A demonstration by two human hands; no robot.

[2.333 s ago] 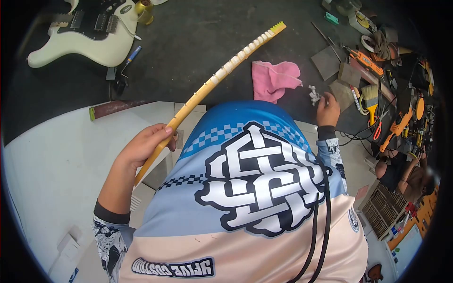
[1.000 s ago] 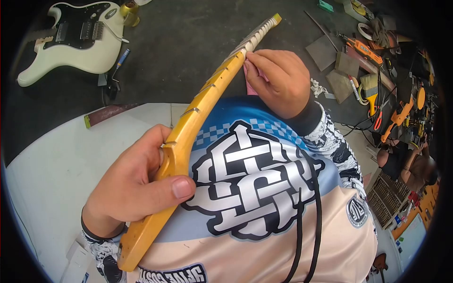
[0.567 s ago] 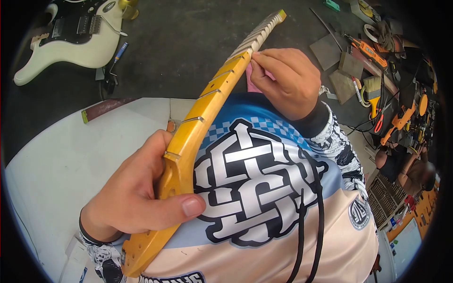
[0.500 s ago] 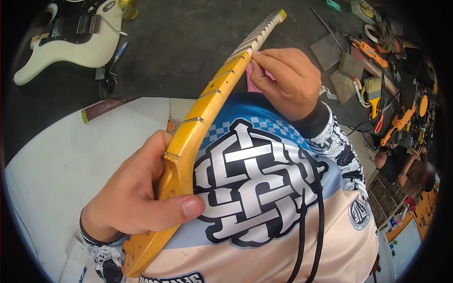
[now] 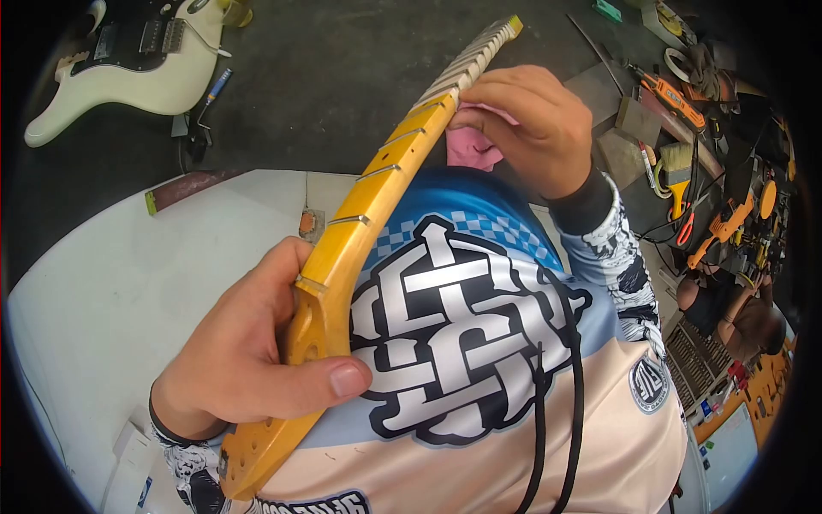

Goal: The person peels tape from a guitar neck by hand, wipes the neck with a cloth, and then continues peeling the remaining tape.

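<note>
A yellow-amber maple guitar neck [image 5: 373, 190] slants from lower left to upper right, fretboard up. Pale tape strips [image 5: 467, 68] cover its far part between the metal frets; the frets nearer the headstock have bare wood between them. My left hand [image 5: 248, 351] is closed round the neck by the headstock [image 5: 267, 450], thumb across it. My right hand [image 5: 535, 128] is closed at the neck's right edge, where the tape begins; its fingertips touch there and are partly hidden. Behind that hand, a pink cloth [image 5: 471, 150] shows on the dark table.
A white electric guitar body [image 5: 163, 81] lies at the upper left, beside a blue-handled tool [image 5: 220, 86]. On the right are an orange rotary tool [image 5: 672, 98], a brush [image 5: 678, 167], red-handled scissors [image 5: 687, 227] and metal plates. Another person [image 5: 745, 321] is farther right.
My right hand has shifted slightly up and right, its fingers less tightly pinched and its wrist raised. More pink cloth shows. My left hand and the neck have hardly moved.
</note>
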